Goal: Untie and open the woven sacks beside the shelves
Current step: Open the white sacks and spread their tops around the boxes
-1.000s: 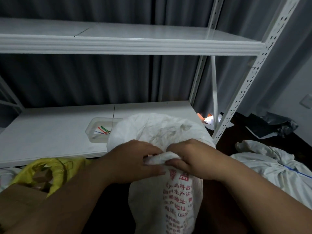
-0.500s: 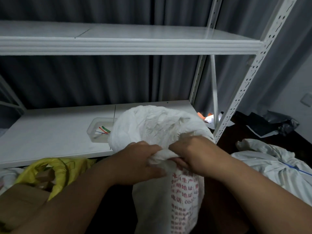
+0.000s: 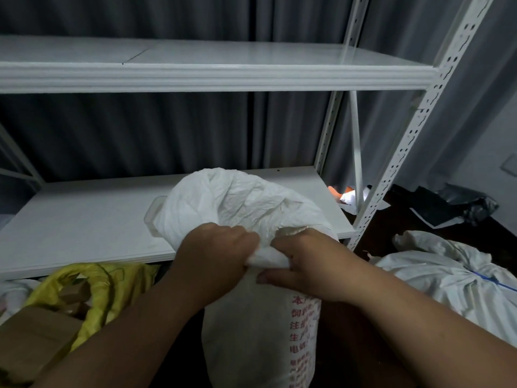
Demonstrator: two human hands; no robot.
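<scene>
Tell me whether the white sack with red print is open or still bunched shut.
Still bunched shut: both the left hand and right hand grip the gathered neck of the white sack. No opening shows; any tie is hidden.

White woven sack [image 3: 260, 340] printed with red characters; white metal shelves [image 3: 212, 71]; dark grey pleated curtain [image 3: 140, 130]; yellow bag [image 3: 106, 287]; brown cardboard box [image 3: 30, 340].
</scene>
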